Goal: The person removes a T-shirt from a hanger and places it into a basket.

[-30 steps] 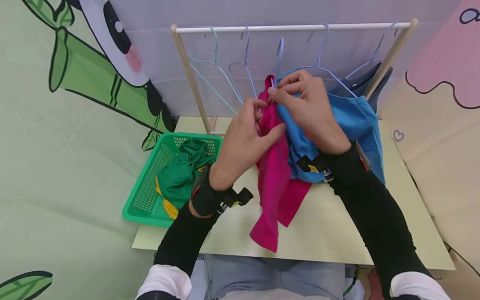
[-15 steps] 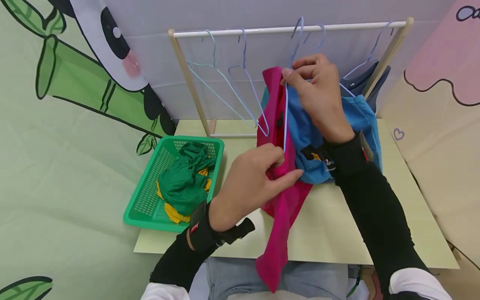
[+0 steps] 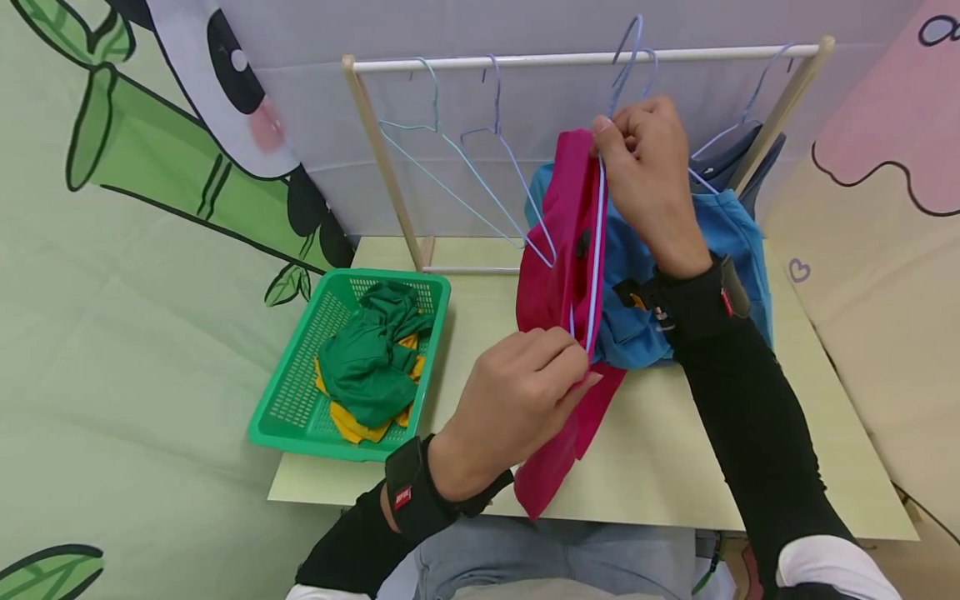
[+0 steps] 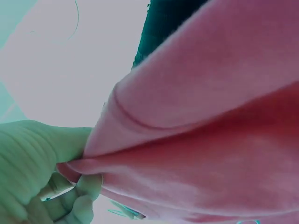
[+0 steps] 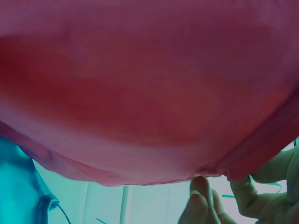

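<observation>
Pink garment [image 3: 543,292] is btwn the hands, right of the basket [image 3: 258,429], over the table [image 3: 675,467], w/ a lilac hanger [image 3: 597,250] inside its fold. R hand [image 3: 652,179] pinches the upper edge, just below the hook; R wrist view shows fingertips on cloth, can't tell if wire's in there too. L hand [image 3: 521,392] pinches the hem lower down, thumb vs curled fingers, per L wrist view; hanger wires run down to it, grip on wire not clear. Key relation: garment + hanger stand edge-on, long axis running from hook at the far side, down past R hand to L hand, then cloth hangs toward the person, its low end by the table's front edge. R hand is the nearer to hook & rod [image 3: 555,59]; L hand is well off the rod. Hook top shows above the rod, next to the blue garment's hanger hook; can't tell if it touches the rod. Tight on the right: blue garment [image 3: 630,308] lies right behind & beside pink, dark garment [image 3: 727,167] past it at the rack post [image 3: 787,117]. Left has more room: a hook-free stretch of rod runs btwn this hook & the nearer bare hanger [image 3: 497,96], though that one's low corner overlaps pink in head view, so a snag seems possible. Table front edge is near the person's side, below L hand.
</observation>
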Demonstrator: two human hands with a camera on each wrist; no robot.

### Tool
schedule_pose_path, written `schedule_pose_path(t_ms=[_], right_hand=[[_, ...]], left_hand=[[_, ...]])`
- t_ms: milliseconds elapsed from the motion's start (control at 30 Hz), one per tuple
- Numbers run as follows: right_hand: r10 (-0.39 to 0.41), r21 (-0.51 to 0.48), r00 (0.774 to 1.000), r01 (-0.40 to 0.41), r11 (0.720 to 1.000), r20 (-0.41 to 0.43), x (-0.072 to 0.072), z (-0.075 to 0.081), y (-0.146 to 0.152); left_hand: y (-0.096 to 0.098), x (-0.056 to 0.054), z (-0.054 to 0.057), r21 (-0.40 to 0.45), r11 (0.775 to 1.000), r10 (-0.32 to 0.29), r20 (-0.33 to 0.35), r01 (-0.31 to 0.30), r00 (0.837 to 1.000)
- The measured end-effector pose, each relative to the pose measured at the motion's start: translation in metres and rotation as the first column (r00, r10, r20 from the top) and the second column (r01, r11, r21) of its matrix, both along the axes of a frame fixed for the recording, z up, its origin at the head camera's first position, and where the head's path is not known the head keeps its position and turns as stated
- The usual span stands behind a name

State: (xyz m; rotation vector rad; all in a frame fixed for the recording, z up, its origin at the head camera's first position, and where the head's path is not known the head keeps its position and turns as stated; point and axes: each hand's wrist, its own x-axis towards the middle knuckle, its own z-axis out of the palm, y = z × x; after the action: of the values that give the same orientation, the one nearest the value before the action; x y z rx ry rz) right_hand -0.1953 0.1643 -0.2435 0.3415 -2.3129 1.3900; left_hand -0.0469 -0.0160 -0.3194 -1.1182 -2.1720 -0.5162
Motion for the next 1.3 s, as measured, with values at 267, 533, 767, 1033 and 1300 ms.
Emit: schedule_pose_path(t_ms=[267, 533, 767, 1033, 1300], right_hand=[[-0.013, 0.098, 0.999, 0.009, 0.995, 0.048, 0.005, 0.003, 0.007], [-0.048, 0.17, 0.999, 0.047, 0.984, 0.002, 0.001, -0.004, 0.002], [0.009, 0.137, 0.996, -0.021, 0.99, 0.087, -0.004, -0.001, 0.014], [0.063, 0.221, 0.971, -0.115, 0.968, 0.231, 0.034, 0.013, 0.034], [0.022, 0.243, 0.995, -0.044, 0.969, 0.094, 0.076, 0.03, 0.045]], left_hand=[[-0.005, -0.01, -0.008, 0.051, 0.995, -0.096, 0.131, 0.09, 0.987], [-0.003, -0.014, -0.012, -0.02, 0.987, -0.161, -0.1, 0.159, 0.982], [-0.004, -0.016, -0.019, -0.011, 0.992, -0.123, -0.093, 0.122, 0.988], [-0.004, -0.049, -0.045, 0.134, 0.99, -0.07, 0.122, 0.053, 0.99], [0.003, -0.1, -0.112, 0.076, 0.993, 0.041, 0.472, -0.087, 0.881]])
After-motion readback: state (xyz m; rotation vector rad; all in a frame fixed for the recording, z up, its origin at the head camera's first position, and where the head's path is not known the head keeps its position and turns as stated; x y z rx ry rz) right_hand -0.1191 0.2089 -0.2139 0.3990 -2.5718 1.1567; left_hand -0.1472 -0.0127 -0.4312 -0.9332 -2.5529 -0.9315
